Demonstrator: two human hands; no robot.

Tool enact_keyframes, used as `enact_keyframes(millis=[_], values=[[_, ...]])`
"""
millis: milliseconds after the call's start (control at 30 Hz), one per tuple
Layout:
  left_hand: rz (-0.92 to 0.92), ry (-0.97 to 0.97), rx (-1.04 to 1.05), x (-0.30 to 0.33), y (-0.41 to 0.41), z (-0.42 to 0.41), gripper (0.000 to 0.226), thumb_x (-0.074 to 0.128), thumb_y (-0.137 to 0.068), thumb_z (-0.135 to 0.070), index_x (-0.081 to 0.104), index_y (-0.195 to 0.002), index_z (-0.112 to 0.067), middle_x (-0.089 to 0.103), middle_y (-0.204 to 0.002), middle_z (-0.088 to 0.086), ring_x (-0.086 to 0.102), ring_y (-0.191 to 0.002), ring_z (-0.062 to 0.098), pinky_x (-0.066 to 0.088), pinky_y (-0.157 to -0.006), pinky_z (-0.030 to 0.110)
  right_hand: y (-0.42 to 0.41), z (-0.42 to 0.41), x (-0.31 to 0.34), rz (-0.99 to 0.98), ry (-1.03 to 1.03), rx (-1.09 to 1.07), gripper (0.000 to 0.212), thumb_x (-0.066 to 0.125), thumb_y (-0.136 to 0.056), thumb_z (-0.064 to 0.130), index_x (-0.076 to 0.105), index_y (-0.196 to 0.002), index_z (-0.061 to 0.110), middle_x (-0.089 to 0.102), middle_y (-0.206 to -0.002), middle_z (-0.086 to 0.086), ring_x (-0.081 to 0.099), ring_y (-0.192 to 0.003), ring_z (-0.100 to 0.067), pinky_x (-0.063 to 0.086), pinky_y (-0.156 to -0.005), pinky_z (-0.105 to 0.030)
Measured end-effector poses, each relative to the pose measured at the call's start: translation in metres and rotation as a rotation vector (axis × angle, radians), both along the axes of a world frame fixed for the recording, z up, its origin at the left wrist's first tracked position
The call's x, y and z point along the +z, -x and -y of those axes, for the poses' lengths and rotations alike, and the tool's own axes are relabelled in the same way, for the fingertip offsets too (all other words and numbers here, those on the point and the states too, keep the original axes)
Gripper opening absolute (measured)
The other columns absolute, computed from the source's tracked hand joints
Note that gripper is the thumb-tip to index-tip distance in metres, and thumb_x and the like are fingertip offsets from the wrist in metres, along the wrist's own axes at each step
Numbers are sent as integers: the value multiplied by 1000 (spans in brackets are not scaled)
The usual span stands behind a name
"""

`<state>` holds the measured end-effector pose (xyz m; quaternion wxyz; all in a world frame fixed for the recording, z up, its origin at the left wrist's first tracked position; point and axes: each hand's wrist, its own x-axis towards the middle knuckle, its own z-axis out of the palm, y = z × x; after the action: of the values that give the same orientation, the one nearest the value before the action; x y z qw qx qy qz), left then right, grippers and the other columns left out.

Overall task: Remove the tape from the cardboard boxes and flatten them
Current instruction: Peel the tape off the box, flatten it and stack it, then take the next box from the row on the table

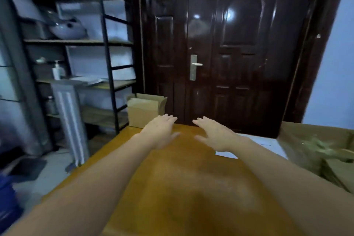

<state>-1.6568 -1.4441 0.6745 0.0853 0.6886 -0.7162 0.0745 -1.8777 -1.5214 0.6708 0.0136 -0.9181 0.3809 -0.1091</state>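
Observation:
A small brown cardboard box [142, 110] stands on the far left corner of the wooden table [191, 178], its top flaps up. My left hand [162, 132] is stretched forward with straight fingers, just right of and below the box, not touching it. My right hand [214, 134] reaches out beside it, fingers spread, holding nothing. More cardboard, a larger box with crumpled filling [318, 149], sits at the right edge of the view.
A dark double door [229, 53] with a metal handle stands behind the table. Metal shelving [107, 48] with bowls, a pump bottle and papers fills the left side. A white slip of paper [227, 154] lies on the floor to the table's right.

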Motion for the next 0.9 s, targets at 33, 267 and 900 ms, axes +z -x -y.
enact_keyframes(millis=[33,267,900], values=[[4,0,36,0,-25,3,74,45,-107,-55,22,-165,-15,24,-171,6,19,-158,24,17,-126,39,-24,7,-1,-10,1,25,69,50,-104,48,20,-162,24,18,-169,0,8,-157,-18,13,-124,-34],[72,40,166,-2,-150,68,78,40,-108,-55,16,-165,-8,17,-172,11,13,-159,26,11,-128,40,-162,77,10,-26,84,116,68,48,-105,40,19,-161,15,25,-166,-4,14,-155,-26,19,-125,-45],[172,41,70,-5,-141,117,69,43,-109,-35,14,-165,-9,17,-172,9,7,-160,24,3,-130,39,-185,101,-15,296,150,23,46,62,-99,14,59,-140,34,68,-131,3,61,-123,-20,48,-106,-36]])
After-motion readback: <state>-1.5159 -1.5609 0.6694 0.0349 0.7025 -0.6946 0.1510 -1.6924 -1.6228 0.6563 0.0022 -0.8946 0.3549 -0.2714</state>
